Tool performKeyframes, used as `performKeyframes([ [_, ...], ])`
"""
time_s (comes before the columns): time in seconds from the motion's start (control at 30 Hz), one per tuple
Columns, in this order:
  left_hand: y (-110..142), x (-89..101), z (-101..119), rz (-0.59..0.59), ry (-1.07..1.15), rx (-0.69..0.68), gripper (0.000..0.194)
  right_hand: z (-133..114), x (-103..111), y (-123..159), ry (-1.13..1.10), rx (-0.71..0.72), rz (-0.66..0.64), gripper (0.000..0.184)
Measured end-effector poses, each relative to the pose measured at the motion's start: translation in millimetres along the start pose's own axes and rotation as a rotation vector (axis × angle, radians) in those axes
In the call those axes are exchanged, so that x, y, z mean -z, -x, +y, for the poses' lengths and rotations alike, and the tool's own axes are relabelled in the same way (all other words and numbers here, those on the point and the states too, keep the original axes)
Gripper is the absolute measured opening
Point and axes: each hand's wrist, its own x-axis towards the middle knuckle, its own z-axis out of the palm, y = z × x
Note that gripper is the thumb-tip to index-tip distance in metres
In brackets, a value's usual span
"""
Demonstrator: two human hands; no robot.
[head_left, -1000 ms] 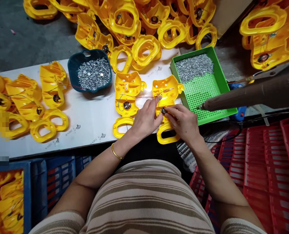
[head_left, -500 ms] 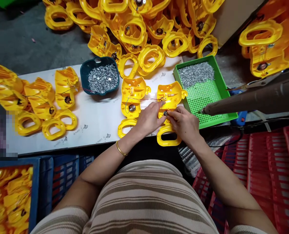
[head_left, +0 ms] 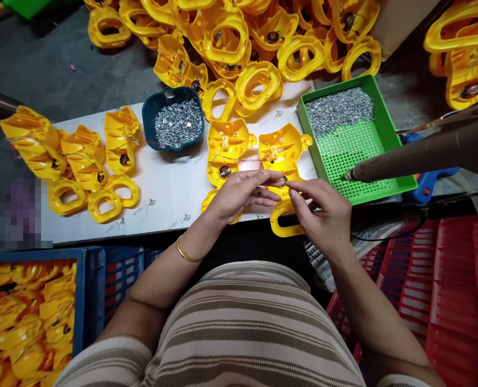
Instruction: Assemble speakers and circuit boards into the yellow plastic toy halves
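My left hand (head_left: 242,193) is over the right-hand yellow plastic shell (head_left: 281,145), fingers stretched rightward and thumb along them. Small dark or metallic pieces (head_left: 258,194) show among its fingers, too small to name surely. At its fingertips, a small round metal piece (head_left: 282,182) meets the pinched thumb and forefinger of my right hand (head_left: 323,209). Below them, the shell's oval handle ring (head_left: 287,228) is partly hidden. Beside it lies another open yellow shell (head_left: 228,140) with a round speaker (head_left: 225,171) and thin wires.
A dark green bowl (head_left: 148,126) of small metal parts stands left; a green perforated tray (head_left: 331,196) of screws stands right, below a brown tool arm (head_left: 416,153). More yellow shells (head_left: 121,129) lie left and are heaped behind. Blue crates (head_left: 89,301) and red crates (head_left: 452,279) flank me.
Both hands have lifted off the right shell's round part. My left fingers have straightened out, and my right hand has shifted slightly right and down. The whole view has also shifted a little.
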Motion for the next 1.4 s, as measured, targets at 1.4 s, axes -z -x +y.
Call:
performKeyframes([
  [1.4, 26.1, -10.2, -77.0, -0.024, -1.641, -1.037, 0.016, 35.8, 9.2, -1.8, 0.101, -0.099, -0.239, 0.010],
])
